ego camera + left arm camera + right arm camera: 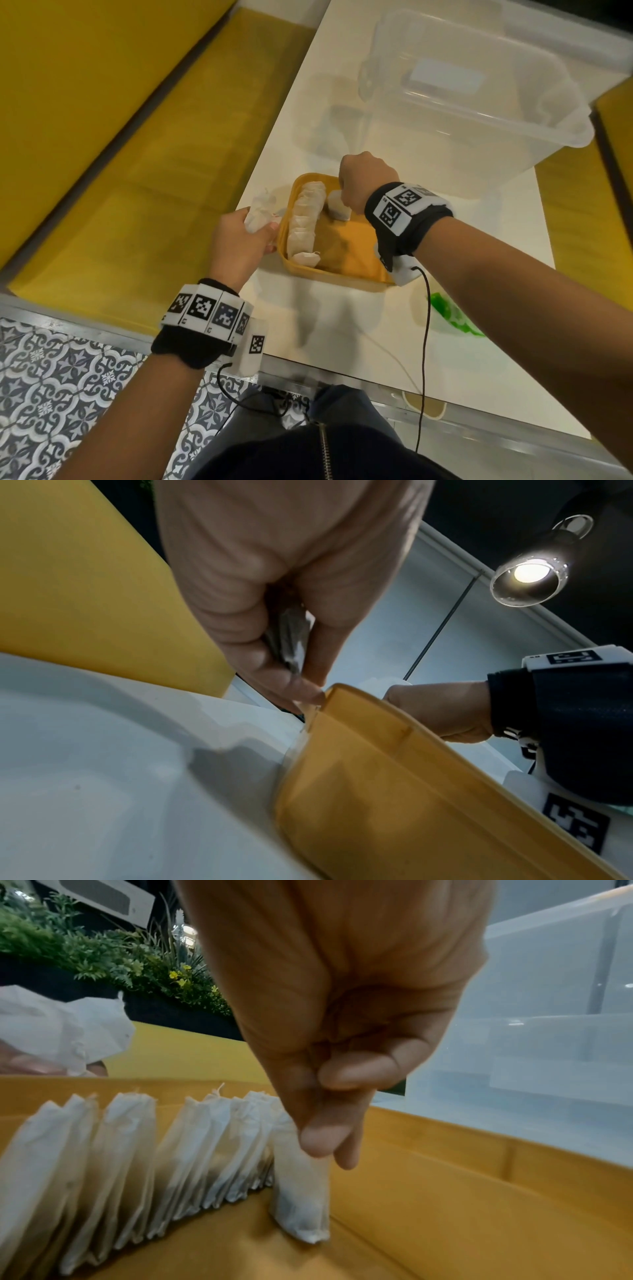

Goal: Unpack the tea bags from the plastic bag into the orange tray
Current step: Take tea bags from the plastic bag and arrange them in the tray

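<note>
The right hand (pixel 329 1069) pinches a white paper tea bag (pixel 301 1185) upright inside the orange plastic tray (pixel 356 240), to stand it by the row.

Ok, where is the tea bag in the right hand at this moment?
In the right wrist view, the right hand pinches the tea bag upright inside the orange tray, beside the row of tea bags.

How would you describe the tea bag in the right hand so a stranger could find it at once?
Find the orange tray on the white table. A long row of tea bags stands along its left side. The tea bag you want stands alone beside the row's far end, pinched at its top by the right hand.
</note>
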The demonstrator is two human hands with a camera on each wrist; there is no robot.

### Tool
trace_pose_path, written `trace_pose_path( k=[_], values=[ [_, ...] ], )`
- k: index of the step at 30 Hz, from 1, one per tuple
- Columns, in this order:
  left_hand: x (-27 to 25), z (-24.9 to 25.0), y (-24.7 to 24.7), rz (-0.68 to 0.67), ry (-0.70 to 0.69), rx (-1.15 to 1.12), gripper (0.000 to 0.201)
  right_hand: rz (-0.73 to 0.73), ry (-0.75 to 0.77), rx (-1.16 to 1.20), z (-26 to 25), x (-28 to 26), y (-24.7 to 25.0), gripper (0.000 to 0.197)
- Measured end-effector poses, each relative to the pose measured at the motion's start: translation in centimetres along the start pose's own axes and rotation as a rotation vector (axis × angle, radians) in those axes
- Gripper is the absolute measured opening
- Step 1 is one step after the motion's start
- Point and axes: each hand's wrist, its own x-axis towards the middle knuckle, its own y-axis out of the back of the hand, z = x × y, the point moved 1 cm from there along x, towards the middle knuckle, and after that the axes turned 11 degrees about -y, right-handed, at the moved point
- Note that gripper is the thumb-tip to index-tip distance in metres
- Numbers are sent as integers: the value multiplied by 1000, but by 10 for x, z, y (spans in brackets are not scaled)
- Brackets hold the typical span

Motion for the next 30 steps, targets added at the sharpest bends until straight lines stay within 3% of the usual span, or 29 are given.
trace_pose_path(
  k=[17,25,30],
  values=[
    [0,-3,2,9,-18,-8,16,72,50,-41,-3,-1,-1,4],
    [2,-4,1,5,-14,-18,21,50,33,-84,3,0,5,7],
    [2,-8,1,8,0,-18,9,37,50,-82,1,1,12,11]
  ],
)
